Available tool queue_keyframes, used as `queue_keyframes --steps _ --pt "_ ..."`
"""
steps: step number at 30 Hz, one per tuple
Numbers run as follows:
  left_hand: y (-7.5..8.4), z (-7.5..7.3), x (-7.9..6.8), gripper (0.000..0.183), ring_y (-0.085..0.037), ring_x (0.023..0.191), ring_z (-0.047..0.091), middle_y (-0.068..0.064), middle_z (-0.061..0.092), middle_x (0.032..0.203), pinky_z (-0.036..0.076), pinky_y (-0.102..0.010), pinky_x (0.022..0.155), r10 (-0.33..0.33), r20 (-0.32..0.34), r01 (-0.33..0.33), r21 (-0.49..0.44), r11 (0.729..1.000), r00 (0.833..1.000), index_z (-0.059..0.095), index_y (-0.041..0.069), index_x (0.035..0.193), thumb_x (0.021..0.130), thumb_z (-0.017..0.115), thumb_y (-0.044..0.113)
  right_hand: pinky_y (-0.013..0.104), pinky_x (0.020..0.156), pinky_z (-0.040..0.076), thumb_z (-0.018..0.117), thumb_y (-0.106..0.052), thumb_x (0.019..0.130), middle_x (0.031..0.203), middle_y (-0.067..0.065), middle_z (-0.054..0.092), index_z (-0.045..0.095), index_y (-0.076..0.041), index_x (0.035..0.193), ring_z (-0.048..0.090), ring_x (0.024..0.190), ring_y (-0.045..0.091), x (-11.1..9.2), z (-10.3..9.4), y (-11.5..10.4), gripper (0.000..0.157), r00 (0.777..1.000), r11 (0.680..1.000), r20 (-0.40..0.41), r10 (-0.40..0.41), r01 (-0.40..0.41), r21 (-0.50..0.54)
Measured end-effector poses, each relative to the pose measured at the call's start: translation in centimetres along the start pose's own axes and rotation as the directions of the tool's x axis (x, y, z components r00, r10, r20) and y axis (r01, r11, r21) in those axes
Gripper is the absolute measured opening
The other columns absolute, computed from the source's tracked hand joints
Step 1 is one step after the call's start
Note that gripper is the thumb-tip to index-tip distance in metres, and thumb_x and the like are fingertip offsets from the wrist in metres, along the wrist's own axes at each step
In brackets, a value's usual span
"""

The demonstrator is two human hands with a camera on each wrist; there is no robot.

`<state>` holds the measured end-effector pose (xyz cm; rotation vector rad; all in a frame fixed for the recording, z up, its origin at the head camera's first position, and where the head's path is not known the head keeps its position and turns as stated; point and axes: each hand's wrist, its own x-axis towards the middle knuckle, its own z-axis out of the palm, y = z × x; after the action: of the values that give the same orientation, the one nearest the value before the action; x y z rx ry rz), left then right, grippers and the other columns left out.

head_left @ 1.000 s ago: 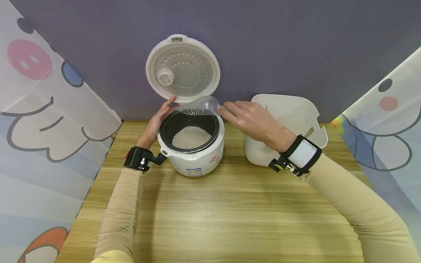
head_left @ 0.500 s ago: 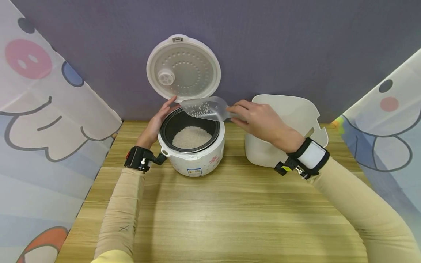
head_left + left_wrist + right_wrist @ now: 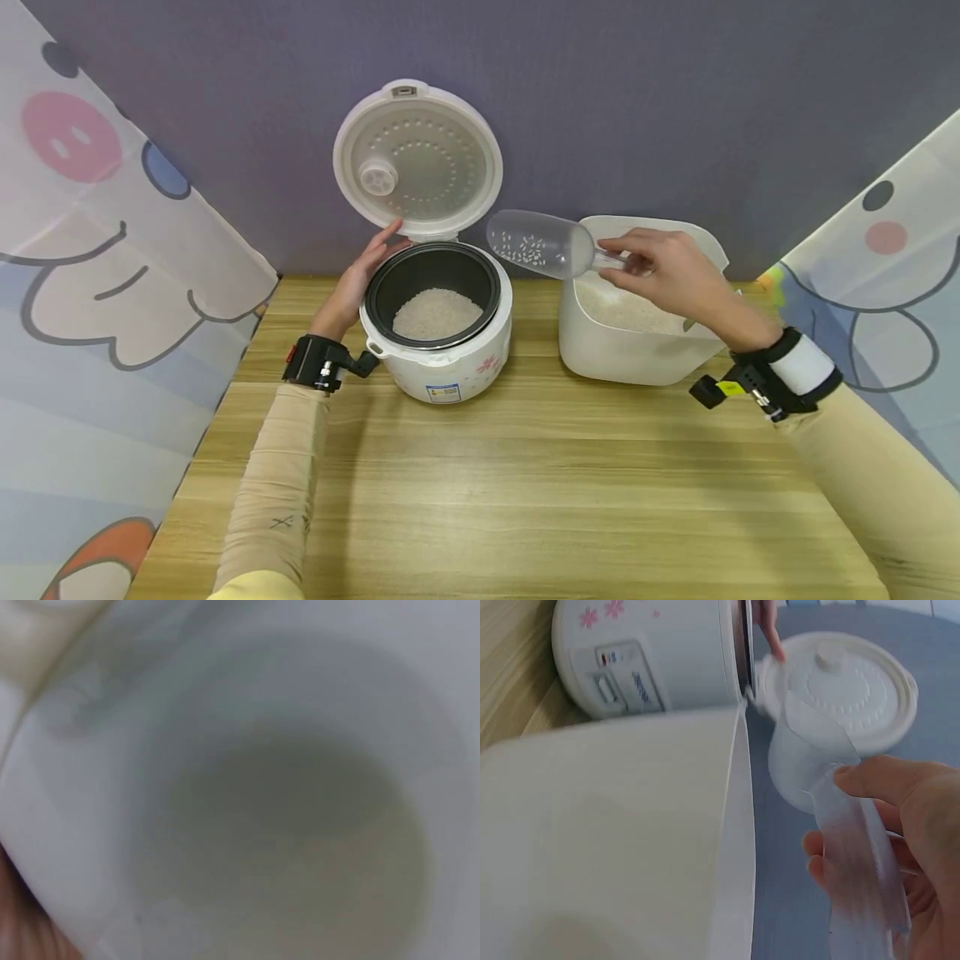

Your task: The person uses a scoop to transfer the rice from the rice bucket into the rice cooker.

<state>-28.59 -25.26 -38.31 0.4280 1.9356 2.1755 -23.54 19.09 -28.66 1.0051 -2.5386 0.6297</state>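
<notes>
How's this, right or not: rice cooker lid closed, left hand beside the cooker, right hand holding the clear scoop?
Not quite. The lid of the rice cooker isn't closed; the head view shows it standing open. The left hand is beside the cooker, and the right hand is holding the clear scoop.

Wooden table [image 3: 480, 483], grey wall [image 3: 645, 108], 2 cartoon panels [image 3: 97, 267]
</notes>
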Motion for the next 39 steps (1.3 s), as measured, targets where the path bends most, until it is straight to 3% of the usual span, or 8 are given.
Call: queue_keyframes --steps 3,7,16,20,27,31,34,39 --pt "0.0 0.0 -0.1 0.052 -0.032 0.154 0.029 -0.013 0.022 0.170 0.026 -0.044 0.125 -0.003 0.001 0.003 0.001 1.000 1.000 0.016 0.029 0.166 0.114 0.018 0.029 0.009 0.069 0.044 0.083 -0.006 0.085 0.105 0.011 0.075 0.073 -0.002 0.122 0.066 0.077 0.018 -1.4 -0.8 1.3 0.039 0.999 0.999 0.018 0.036 -0.036 -0.011" --pt "0.0 -0.1 -0.1 0.052 -0.032 0.154 0.027 -0.013 0.021 0.170 0.025 -0.046 0.126 -0.007 0.000 0.007 -0.001 1.000 1.000 0.016 0.030 0.166 0.114 0.018 0.028 0.008 0.068 0.043 0.084 -0.003 0.083 0.102 0.010 0.073 0.073 -0.002 0.123 0.064 0.078 0.014 -3.0 -1.9 2.8 0.042 0.997 0.996 0.018 0.073 -0.072 -0.048" --pt "0.0 0.0 -0.1 0.052 -0.028 0.155 0.026 -0.012 0.022 0.170 0.024 -0.045 0.126 -0.007 -0.006 0.008 0.027 1.000 1.000 0.017 0.030 0.166 0.114 0.019 0.029 0.006 0.068 0.039 0.083 -0.003 0.082 0.098 0.007 0.068 0.073 -0.004 0.123 0.053 0.079 -0.005 -6.3 -3.7 5.4 0.042 0.977 0.975 0.031 0.210 -0.207 -0.080" --pt "0.0 0.1 -0.1 0.052 -0.028 0.155 0.027 -0.012 0.022 0.170 0.023 -0.046 0.126 -0.005 -0.012 0.005 0.024 1.000 1.000 0.017 0.030 0.166 0.114 0.019 0.028 0.012 0.063 0.041 0.082 -0.001 0.082 0.093 0.009 0.065 0.071 0.001 0.120 0.056 0.077 0.007 -7.0 -3.8 6.4 0.040 0.980 0.972 0.052 0.195 -0.185 -0.145" --pt "0.2 0.2 -0.1 0.052 -0.028 0.154 0.028 -0.012 0.023 0.169 0.024 -0.046 0.126 -0.013 -0.015 0.014 0.020 1.000 1.000 0.018 0.032 0.166 0.114 0.021 0.029 0.038 0.063 0.052 0.076 0.007 0.081 0.097 0.020 0.059 0.063 0.013 0.120 0.062 0.081 0.030 -6.8 -3.3 7.3 0.041 0.972 0.970 0.190 0.141 -0.097 -0.224" --pt "0.3 0.2 -0.2 0.052 -0.028 0.154 0.029 -0.011 0.023 0.169 0.024 -0.047 0.126 -0.019 -0.018 0.020 0.025 0.999 1.000 0.018 0.033 0.166 0.114 0.021 0.029 0.042 0.058 0.049 0.070 0.010 0.082 0.100 0.026 0.055 0.059 0.016 0.122 0.060 0.077 0.032 -5.8 -2.9 7.1 0.043 0.937 0.958 0.304 0.174 -0.090 -0.273" --pt "0.2 0.2 -0.3 0.052 -0.028 0.155 0.028 -0.011 0.022 0.170 0.023 -0.047 0.126 -0.016 -0.018 0.016 0.018 1.000 1.000 0.018 0.033 0.166 0.114 0.020 0.028 0.040 0.058 0.048 0.066 0.010 0.086 0.106 0.031 0.053 0.056 0.017 0.127 0.057 0.071 0.029 -5.0 -2.4 6.7 0.043 0.890 0.946 0.391 0.234 -0.116 -0.302" --pt "0.1 0.2 -0.3 0.052 -0.028 0.154 0.028 -0.011 0.023 0.169 0.023 -0.047 0.126 -0.013 -0.016 0.014 0.008 1.000 1.000 0.018 0.032 0.166 0.114 0.020 0.027 0.039 0.057 0.051 0.065 0.011 0.088 0.104 0.031 0.053 0.057 0.017 0.127 0.054 0.061 0.024 -4.3 -1.3 6.3 0.040 0.861 0.943 0.445 0.244 -0.104 -0.316"
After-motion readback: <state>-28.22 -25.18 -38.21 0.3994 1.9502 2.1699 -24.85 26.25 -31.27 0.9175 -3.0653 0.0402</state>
